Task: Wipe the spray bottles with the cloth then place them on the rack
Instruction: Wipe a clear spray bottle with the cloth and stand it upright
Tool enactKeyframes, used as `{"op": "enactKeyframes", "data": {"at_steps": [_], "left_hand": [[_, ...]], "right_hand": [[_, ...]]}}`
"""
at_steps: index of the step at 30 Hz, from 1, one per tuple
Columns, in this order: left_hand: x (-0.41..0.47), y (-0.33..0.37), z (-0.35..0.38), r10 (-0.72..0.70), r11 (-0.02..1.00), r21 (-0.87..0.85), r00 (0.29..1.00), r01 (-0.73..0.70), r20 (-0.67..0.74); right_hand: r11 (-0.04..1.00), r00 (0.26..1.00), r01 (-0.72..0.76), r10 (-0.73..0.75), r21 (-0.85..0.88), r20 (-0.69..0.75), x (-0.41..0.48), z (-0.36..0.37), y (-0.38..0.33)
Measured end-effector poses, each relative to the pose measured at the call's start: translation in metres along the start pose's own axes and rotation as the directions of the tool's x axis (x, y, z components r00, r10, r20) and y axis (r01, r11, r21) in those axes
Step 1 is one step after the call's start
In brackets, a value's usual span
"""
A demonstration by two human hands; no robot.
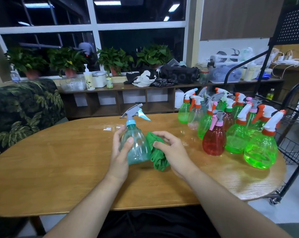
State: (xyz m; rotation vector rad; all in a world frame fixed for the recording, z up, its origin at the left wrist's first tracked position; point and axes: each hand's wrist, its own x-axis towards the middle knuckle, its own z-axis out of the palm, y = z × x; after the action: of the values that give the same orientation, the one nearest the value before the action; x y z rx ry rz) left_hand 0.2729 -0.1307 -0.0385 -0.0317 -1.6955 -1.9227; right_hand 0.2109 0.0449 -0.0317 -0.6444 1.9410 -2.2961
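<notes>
My left hand grips a pale teal spray bottle with a grey and blue trigger head, held upright just above the wooden table. Fingers wrap its far side and the thumb lies across its front. My right hand holds a bunched green cloth against the bottle's right side. Several more spray bottles, green, red and clear, stand grouped on the table's right end. The black wire rack stands just beyond that end.
A dark leaf-patterned armchair sits at the table's left. Behind the table runs a low shelf unit carrying potted plants, containers, bags and clothing under a window.
</notes>
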Motion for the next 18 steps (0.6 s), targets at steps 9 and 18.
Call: {"op": "enactKeyframes", "data": {"at_steps": [9, 18], "left_hand": [[0.006, -0.009, -0.001, 0.067, 0.963, 0.255, 0.994, -0.088, 0.087], [0.0, -0.01, 0.005, 0.017, 0.976, 0.212, 0.994, -0.039, 0.108]], "right_hand": [[0.984, 0.992, 0.006, 0.016, 0.178, -0.123, -0.014, -0.004, 0.012], [0.981, 0.992, 0.049, -0.026, 0.186, -0.124, -0.017, -0.004, 0.011]]}}
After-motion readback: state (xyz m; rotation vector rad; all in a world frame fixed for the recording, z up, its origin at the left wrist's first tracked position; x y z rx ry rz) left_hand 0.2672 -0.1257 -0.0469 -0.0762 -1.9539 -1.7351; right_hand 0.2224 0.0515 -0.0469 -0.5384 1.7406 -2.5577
